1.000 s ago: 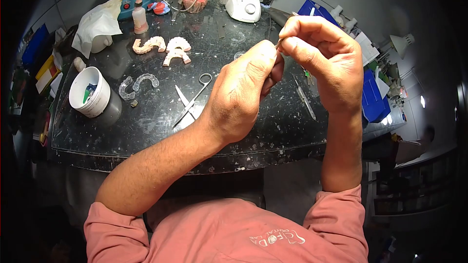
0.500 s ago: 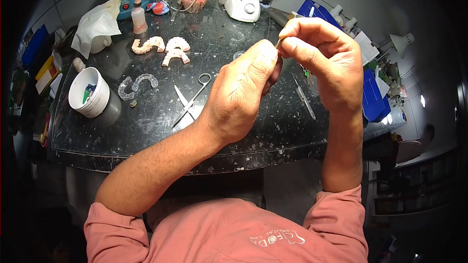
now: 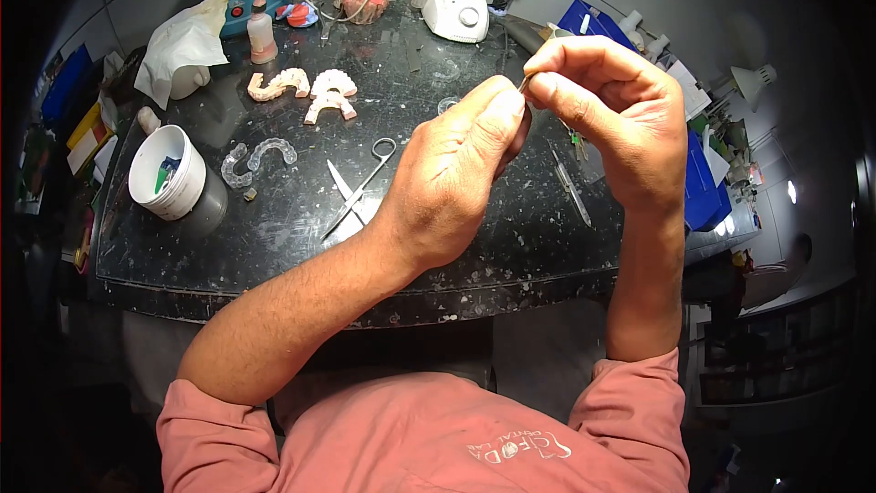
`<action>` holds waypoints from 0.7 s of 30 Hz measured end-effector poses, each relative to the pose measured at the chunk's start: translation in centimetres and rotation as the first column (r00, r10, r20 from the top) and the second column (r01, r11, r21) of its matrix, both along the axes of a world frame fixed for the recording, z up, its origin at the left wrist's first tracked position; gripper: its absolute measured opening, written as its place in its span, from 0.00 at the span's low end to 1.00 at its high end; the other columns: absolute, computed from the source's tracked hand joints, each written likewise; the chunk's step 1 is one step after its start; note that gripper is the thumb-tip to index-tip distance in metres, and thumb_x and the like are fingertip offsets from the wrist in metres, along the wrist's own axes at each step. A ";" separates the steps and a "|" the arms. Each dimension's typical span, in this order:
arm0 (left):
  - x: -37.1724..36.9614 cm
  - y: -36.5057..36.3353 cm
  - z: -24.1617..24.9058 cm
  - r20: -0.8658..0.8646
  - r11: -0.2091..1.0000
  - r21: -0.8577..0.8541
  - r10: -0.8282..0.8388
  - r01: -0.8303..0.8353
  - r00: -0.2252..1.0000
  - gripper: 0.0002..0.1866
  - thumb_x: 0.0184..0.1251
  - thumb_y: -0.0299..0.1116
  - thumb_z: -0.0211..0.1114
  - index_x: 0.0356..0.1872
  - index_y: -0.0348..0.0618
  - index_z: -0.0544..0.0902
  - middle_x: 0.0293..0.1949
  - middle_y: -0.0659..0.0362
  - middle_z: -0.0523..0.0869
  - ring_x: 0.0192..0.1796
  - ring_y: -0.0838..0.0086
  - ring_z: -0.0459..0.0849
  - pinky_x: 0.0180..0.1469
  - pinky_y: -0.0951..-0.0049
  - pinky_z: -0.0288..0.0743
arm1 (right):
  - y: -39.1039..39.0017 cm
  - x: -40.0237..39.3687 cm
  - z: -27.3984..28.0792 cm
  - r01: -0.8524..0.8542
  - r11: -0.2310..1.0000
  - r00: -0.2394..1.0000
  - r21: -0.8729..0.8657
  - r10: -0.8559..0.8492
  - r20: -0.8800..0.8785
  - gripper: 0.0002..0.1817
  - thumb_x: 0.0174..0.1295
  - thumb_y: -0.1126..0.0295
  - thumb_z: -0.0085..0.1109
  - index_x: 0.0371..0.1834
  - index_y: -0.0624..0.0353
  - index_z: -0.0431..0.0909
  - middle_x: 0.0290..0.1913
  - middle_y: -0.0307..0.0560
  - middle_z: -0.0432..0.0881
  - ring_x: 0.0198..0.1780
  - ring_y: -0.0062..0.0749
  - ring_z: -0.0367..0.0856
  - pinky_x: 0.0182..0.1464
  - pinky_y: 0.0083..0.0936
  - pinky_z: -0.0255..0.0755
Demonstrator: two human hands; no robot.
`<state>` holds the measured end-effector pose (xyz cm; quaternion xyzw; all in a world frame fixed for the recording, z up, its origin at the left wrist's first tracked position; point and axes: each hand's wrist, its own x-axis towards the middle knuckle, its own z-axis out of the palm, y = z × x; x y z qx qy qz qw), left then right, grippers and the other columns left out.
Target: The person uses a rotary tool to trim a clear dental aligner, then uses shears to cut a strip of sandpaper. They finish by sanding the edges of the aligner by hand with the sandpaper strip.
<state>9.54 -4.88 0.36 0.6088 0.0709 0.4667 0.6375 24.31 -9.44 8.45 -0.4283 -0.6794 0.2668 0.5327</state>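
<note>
Over the black workbench, my left hand (image 3: 456, 160) is closed, thumb on top; its palm and whatever it grips are hidden. Just right of it, my right hand (image 3: 616, 114) pinches a thin, dark sliver-like piece (image 3: 525, 84) between thumb and forefinger, right at the left thumb tip. The piece is too small to name. Below and left of my left hand lie metal scissors (image 3: 360, 192), partly spread. Under my right hand rests a slim metal instrument, like a scalpel (image 3: 571, 187). Two clear dental trays (image 3: 272, 152) sit farther left.
Two dental arch models (image 3: 330, 96) lie toward the back left. A white tub (image 3: 189, 178) with small coloured items stands at left. Behind are a pink-tinted bottle (image 3: 261, 39), a blue machine (image 3: 245, 0) and a white control box (image 3: 456, 11). Blue bins (image 3: 707, 183) stand at right.
My right hand has shifted slightly to the right, the fingers still pinched. My left hand keeps nearly the same place. Objects on the bench have not moved.
</note>
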 end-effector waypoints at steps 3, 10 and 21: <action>0.0 -0.2 0.1 0.005 1.000 -0.016 0.010 -0.010 1.000 0.17 0.79 0.44 0.45 0.33 0.43 0.70 0.25 0.67 0.66 0.27 0.84 0.61 0.29 0.80 0.57 | -0.5 -0.2 0.9 0.011 0.999 0.998 -0.050 -0.008 0.059 0.08 0.61 0.80 0.64 0.43 0.69 0.82 0.38 0.45 0.85 0.40 0.23 0.84 0.47 0.20 0.79; -0.1 -0.2 0.2 -0.002 1.000 -0.011 0.014 -0.014 1.000 0.19 0.80 0.42 0.43 0.30 0.41 0.70 0.23 0.66 0.66 0.27 0.82 0.62 0.29 0.77 0.59 | -0.6 0.2 1.3 -0.005 0.996 0.997 -0.090 0.012 0.082 0.12 0.60 0.77 0.66 0.47 0.64 0.83 0.38 0.40 0.86 0.37 0.13 0.81 0.35 0.07 0.69; -0.3 0.0 0.4 0.047 0.991 -0.129 -0.013 0.019 0.999 0.19 0.79 0.43 0.42 0.31 0.43 0.71 0.25 0.68 0.67 0.28 0.84 0.62 0.30 0.80 0.59 | -0.2 -0.3 -0.5 0.102 0.954 0.878 0.283 -0.220 0.426 0.09 0.65 0.75 0.60 0.46 0.67 0.83 0.36 0.45 0.87 0.37 0.23 0.84 0.44 0.19 0.76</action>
